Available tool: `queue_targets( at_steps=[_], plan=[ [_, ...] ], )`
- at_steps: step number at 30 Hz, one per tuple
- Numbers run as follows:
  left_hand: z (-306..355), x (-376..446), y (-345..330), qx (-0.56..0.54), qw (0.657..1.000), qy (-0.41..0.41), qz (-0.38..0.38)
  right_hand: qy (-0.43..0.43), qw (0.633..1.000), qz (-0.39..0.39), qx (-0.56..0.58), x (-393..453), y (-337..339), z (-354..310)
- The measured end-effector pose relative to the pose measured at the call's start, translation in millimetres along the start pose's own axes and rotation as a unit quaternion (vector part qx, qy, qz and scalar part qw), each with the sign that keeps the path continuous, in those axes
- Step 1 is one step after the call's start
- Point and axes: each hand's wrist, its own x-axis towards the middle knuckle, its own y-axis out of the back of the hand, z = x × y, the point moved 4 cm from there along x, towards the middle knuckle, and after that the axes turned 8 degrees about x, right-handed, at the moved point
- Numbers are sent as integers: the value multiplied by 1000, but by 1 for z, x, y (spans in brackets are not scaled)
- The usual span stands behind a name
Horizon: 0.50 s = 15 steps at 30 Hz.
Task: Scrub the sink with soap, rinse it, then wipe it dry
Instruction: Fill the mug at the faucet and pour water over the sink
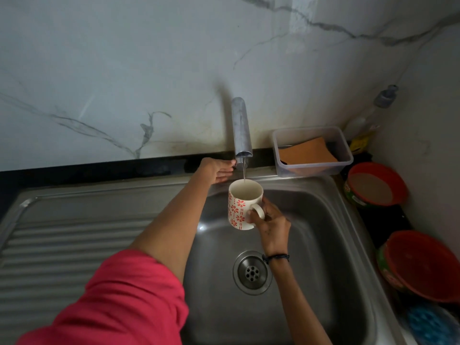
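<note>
Right hand [270,222] gripping mug [242,207], filling under tap [241,130]; left hand [219,170] working its handle, grip unclear; sink [323,220] rinsing under way, drying left.

Steel sink [331,220] basin, round drain [252,272], ribbed drainboard [74,235] left

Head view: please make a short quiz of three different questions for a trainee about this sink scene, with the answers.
1. True or false: the mug stands on the sink floor.
2. Which hand holds the mug by its handle? A left, B right.
3. Fill in: a thin stream of water falls from the ____ into the mug.

Key: 1 false, the right hand holds it up under the spout; 2 B, the left hand reaches to the tap's base; 3 tap.
</note>
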Motion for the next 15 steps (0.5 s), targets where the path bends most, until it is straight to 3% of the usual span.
queue_targets(
  at_steps=[7,11,15],
  plan=[
    [23,3,11,221,973,-54,29,-32,999,16,14,0,-6,4],
    [39,1,13,408,900,-121,97,-58,997,38,29,0,-4,2],
    [49,-1,6,511,828,-181,143,-66,995,66,42,-2,-1,0]
  ],
)
